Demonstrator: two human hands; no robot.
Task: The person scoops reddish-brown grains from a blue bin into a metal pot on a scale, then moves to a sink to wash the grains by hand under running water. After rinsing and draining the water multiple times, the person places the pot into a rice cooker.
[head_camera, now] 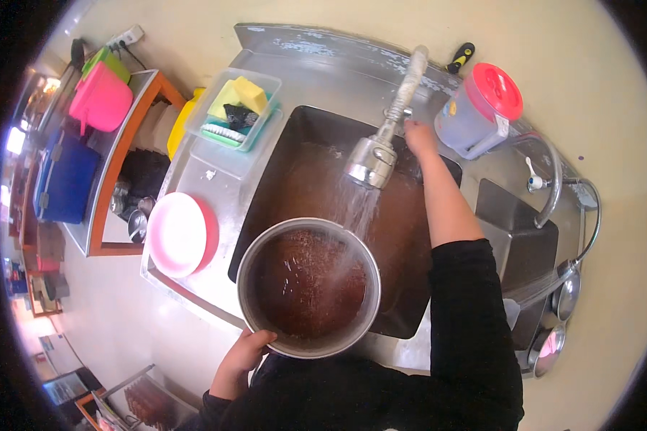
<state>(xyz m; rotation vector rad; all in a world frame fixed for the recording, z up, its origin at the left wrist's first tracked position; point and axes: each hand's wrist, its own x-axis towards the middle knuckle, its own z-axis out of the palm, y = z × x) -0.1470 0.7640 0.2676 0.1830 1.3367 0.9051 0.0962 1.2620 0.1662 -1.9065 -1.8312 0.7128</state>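
Note:
My left hand (246, 349) grips the lower left rim of a round metal pan (308, 288), its thumb over the edge. Reddish-brown liquid lies in the pan, which is held over the near left part of a deep metal sink basin (312, 129). A sprayer faucet head (372, 161) pours water down at the pan's upper right side. My right hand (419, 139) reaches to the back of the basin, at a metal tap fitting (406, 112) behind the faucet; its fingers are partly hidden, so whether they close on the fitting is unclear. Brownish water covers the basin floor.
Left of the basin are a clear plastic container (275, 81) with sponges and a scrub brush, and pink-and-white plates (175, 234). A lidded plastic pitcher (472, 116) stands at the back right. A second basin (528, 221) on the right has a running hose sprayer (567, 268) and metal bowls (547, 350) beside it.

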